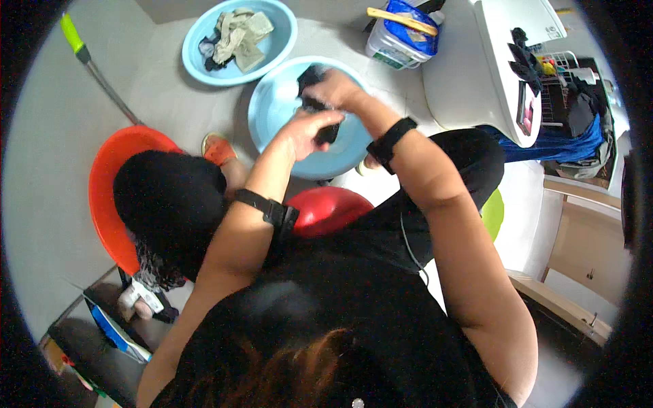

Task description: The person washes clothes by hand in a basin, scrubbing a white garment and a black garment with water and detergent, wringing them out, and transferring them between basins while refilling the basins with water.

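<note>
A black cloth (312,81), perhaps a sock, is held between both hands over a light blue basin (265,109). My right hand (334,91) grips its upper part with curled fingers. My left hand (308,132) holds the lower part, the thumb lying across it. Motion blurs the fingers, and the hands partly hide the cloth. A second light blue basin (191,56) stands just beyond and to the left, with crumpled beige and dark cloths (237,43) in it.
An orange-red tub (104,204) stands at my left, below a pole with a green grip (72,33). Beyond on the right are a plastic bucket (390,51) and a white toilet-like fixture (454,76). A red rounded object (329,206) lies between my legs.
</note>
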